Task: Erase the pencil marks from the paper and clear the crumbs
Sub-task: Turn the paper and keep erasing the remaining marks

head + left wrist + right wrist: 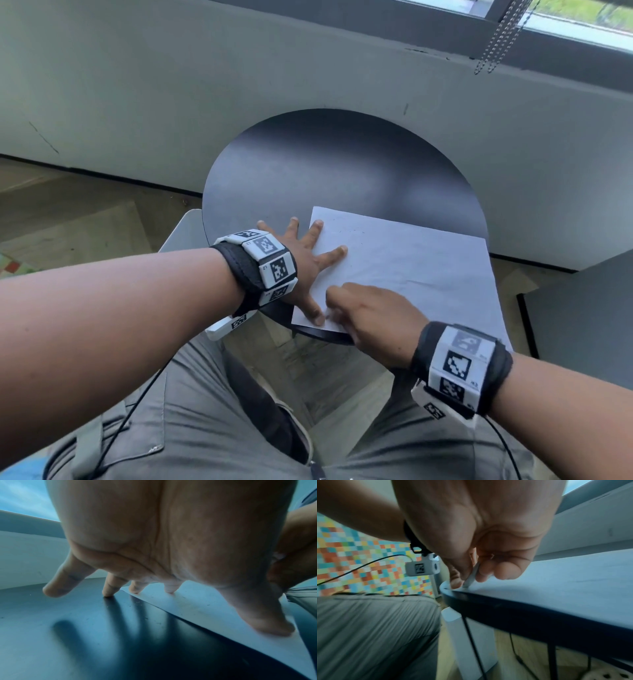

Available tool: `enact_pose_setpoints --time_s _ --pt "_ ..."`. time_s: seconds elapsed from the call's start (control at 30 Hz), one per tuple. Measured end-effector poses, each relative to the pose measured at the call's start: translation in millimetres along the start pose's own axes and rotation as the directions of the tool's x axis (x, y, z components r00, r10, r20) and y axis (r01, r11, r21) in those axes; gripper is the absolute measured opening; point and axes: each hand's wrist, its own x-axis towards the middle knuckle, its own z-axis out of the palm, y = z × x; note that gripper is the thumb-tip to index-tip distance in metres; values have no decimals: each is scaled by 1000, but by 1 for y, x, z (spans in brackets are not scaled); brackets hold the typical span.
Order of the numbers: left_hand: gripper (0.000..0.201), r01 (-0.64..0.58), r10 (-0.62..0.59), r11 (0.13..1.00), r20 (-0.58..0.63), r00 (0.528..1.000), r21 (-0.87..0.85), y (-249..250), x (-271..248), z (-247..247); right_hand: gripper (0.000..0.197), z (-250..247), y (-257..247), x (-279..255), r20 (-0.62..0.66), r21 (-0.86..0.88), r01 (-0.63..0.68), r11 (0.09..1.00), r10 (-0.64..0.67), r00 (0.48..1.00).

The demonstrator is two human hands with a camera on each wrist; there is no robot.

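A white sheet of paper [411, 267] lies on the near right part of a round black table [342, 164], and its right side hangs over the table's edge. Faint pencil marks [352, 229] show near its far left corner. My left hand [308, 246] presses flat on the sheet's left edge with fingers spread, some fingertips on the paper [197, 605] and some on the table [85, 628]. My right hand [334, 308] pinches a small white eraser [471, 576] against the sheet's near left corner, beside my left thumb. Tiny specks [137, 603] dot the table by the paper's edge.
A grey wall ledge runs behind the table, with blind chains [503, 37] hanging at the upper right. A white chair part [181, 229] sits at the table's left. A grey panel [582, 325] stands at the right. My legs in grey trousers [205, 411] are under the near edge.
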Motion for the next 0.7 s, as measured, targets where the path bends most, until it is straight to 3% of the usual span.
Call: enact_pose_setpoints --time_s 0.13,0.2,0.3,0.47,0.53,0.63,0.7 --pt "133 8 -8 1000 -1 1000 -5 0 -2 0 16 -16 29 22 -131 40 -209 977 212 968" --pt "134 8 -8 1000 0 1000 -3 0 -1 0 14 -10 20 17 -124 28 -166 986 168 978" --pt "134 3 -3 1000 -7 1000 -5 -1 1 2 11 6 -6 2 -9 20 -49 999 49 999" --pt "134 8 -8 1000 -17 1000 -11 -1 0 3 18 -16 25 35 -143 49 -240 969 245 959" --pt "134 7 -7 1000 -23 1000 -14 -1 1 4 10 -13 13 30 -129 40 -183 982 187 974" --pt "133 10 -10 1000 -30 1000 -5 0 1 4 10 1 -13 12 5 36 -36 999 36 999" --pt "133 5 -5 1000 -21 1000 -10 0 0 4 8 -5 -1 19 -15 22 -91 996 92 996"
